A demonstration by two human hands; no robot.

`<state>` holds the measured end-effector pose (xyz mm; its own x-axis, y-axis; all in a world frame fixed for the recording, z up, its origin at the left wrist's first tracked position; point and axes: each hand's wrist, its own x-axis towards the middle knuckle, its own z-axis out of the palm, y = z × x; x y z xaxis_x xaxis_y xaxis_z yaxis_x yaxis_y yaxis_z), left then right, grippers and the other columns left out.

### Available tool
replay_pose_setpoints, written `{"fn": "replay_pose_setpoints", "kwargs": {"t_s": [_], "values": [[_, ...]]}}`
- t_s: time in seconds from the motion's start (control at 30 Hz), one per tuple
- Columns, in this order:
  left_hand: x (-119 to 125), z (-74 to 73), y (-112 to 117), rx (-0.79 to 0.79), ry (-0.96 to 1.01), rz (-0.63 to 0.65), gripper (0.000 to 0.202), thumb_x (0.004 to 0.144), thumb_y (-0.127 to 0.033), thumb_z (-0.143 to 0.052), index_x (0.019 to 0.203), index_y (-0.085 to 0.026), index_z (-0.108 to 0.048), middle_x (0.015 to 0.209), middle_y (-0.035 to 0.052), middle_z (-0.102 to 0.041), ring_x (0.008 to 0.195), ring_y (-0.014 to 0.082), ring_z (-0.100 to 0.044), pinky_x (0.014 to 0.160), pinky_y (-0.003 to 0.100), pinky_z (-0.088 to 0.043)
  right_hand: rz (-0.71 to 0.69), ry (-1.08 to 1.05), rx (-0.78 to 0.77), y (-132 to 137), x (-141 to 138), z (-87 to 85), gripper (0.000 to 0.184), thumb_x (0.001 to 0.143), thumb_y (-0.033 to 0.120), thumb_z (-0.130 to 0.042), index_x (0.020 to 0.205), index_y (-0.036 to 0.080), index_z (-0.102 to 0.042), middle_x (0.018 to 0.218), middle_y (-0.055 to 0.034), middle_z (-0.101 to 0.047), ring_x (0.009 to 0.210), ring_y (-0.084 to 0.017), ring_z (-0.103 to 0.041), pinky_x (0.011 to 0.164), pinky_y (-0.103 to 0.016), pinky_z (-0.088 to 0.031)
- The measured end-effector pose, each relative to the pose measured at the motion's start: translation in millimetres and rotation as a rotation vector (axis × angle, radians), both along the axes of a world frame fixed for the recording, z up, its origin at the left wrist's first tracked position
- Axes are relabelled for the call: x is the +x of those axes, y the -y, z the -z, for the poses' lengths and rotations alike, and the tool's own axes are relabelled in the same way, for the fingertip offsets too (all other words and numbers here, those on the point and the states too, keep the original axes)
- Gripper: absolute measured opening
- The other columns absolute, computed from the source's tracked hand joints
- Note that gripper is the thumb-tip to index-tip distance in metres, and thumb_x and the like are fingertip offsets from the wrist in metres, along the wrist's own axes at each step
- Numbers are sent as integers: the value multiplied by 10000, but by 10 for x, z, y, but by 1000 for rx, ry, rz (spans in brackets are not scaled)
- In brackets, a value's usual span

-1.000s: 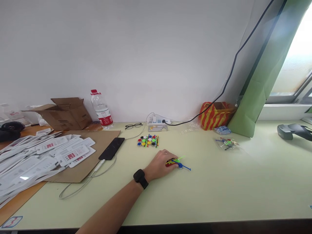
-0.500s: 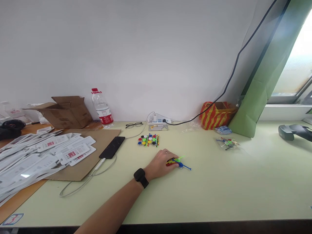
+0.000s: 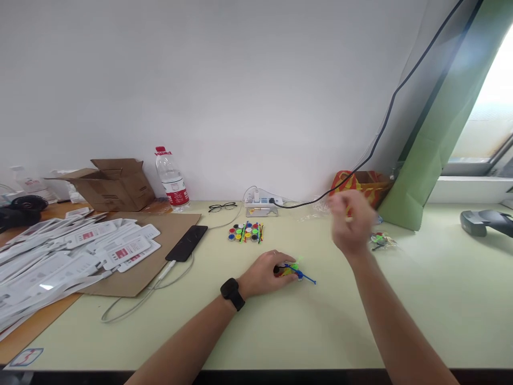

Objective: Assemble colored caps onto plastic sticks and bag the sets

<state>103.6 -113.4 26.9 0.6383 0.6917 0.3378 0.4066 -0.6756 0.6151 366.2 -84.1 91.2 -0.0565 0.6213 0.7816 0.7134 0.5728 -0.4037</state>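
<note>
one right hand (image 3: 351,223) appeared; left hand (image 3: 265,274) touches one blue piece (image 3: 300,275).

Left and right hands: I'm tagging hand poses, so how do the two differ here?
The left hand is down at the table, against small coloured pieces; the right hand is raised, partly covering the striped bag in view. The left hand looks fairly sharp; the right hand is blurred. The left hand has a watch at its wrist; the right hand has none. Both are ungloved.
</note>
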Motion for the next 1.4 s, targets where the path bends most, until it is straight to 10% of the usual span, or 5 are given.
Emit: {"fn": "replay_pose_setpoints", "kwargs": {"t_s": [0.4,0.73,1.03,1.17,1.4], "values": [[-53,-6,-70,-19,116,-182,300,985,-462,-575,1090,-243,-750,1114,57,-763,1073,241,-674,958,374,-533,94,492,-621,-943,78,816,456,763,-20,-489,1133,149,-695,1479,-141,-558,1496,-302,-302,1205,-453,-249],[-75,-85,-188,151,210,-262,265,953,-362,-632,1188,-251,-683,1140,63,-741,1066,240,-662,973,409,-515,-102,358,-679,-870,136,220,166,799,113,-630,933,172,-709,1061,-107,-744,1033,-250,-678,933,-341,-516],[-49,-997,-684,65,82,-168,523,840,-565,-723,1233,-220,-701,1290,98,-693,1161,274,-630,966,385,-512,-613,158,-661,-281,-119,-822,217,873,242,-633,1084,215,-591,1028,-45,-667,933,-189,-658,838,-340,-549],[-112,-1218,-852,-153,-56,33,369,850,-522,-710,877,-162,-784,841,64,-768,763,183,-676,680,286,-506,-637,161,-724,-248,-291,-843,354,878,259,-661,1221,238,-575,1104,-62,-681,958,-191,-653,820,-327,-544],[-240,-1217,-927,-247,-61,70,282,847,-392,-699,954,-144,-778,849,80,-784,762,184,-702,598,243,-471,-654,243,-836,-503,-424,-611,565,847,301,-710,1388,222,-567,939,-31,-698,831,-181,-641,703,-280,-499]]}}
